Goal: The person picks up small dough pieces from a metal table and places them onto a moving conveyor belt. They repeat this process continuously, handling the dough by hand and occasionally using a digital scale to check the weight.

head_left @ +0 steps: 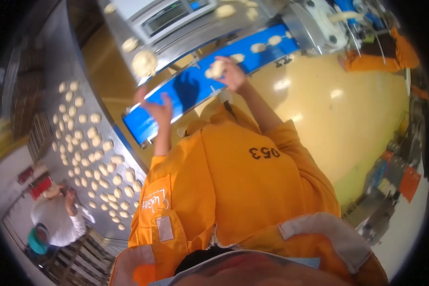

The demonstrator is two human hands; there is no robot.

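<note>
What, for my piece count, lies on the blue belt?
The belt carries dough pieces toward its right end. What the left hand and right hand cover can't be seen.

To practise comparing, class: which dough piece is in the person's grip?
The piece in the right hand over the blue belt. It alone is held; others lie along the belt or on the table.
</note>
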